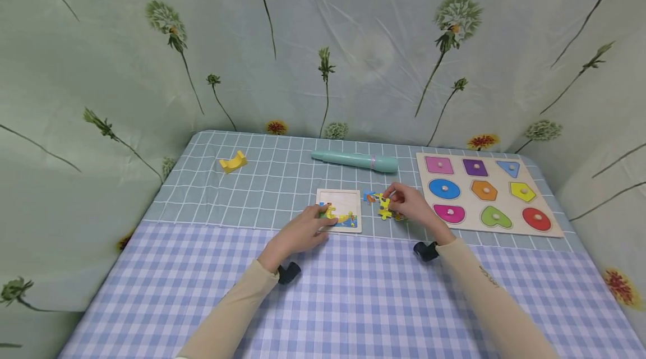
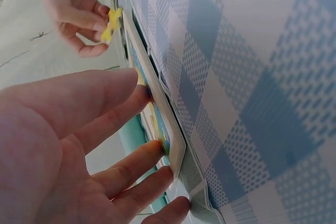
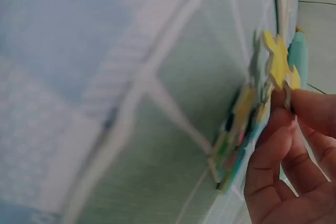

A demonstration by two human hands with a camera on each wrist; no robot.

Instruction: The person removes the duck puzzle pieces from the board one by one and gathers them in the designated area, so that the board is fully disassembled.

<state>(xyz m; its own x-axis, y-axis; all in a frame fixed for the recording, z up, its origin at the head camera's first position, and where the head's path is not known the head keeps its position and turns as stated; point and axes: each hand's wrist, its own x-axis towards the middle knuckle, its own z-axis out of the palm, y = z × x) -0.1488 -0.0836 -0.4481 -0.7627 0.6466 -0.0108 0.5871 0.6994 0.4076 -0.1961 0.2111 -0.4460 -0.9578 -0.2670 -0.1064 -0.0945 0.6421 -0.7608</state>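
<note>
A small wooden jigsaw tray (image 1: 348,199) lies in the middle, its lower part filled with yellow and blue pieces. My left hand (image 1: 300,230) rests at its left side, fingertips touching the fitted pieces and the frame; the fingers are fairly straight in the left wrist view. Just right of the tray, my right hand (image 1: 411,205) pinches a yellow jigsaw piece (image 3: 278,59) between thumb and fingers, tilted above the cloth. Loose jigsaw pieces (image 3: 231,145) lie below that hand, partly hidden by it in the head view. A blue and orange piece (image 1: 370,196) sits beside the tray.
Behind the tray lies a teal tapered tube (image 1: 353,160). A wooden shape board (image 1: 471,217) with knobbed coloured shapes is at the right. Toward the back left sits a yellow curved block (image 1: 233,162). A floral curtain (image 1: 373,56) stands behind the table.
</note>
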